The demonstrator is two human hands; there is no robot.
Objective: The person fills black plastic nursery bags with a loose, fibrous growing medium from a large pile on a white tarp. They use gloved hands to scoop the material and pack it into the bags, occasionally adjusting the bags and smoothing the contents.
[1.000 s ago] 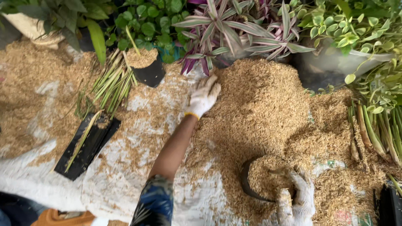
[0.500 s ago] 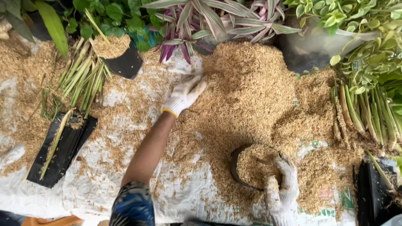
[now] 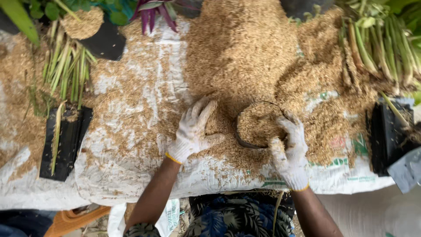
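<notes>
Right hand (image 3: 289,151), gloved, pinches the near rim of the husk-filled black bag (image 3: 256,125) standing on the white sack (image 3: 131,175); left hand (image 3: 193,131), cupped open, heaps rice husk (image 3: 237,48) just beside it; risk: soft rim may fold, spilling husk.

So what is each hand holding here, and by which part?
The right hand holds the husk-filled black grow bag by its near rim. The left hand grips nothing; it rests cupped on loose rice husk.
</notes>
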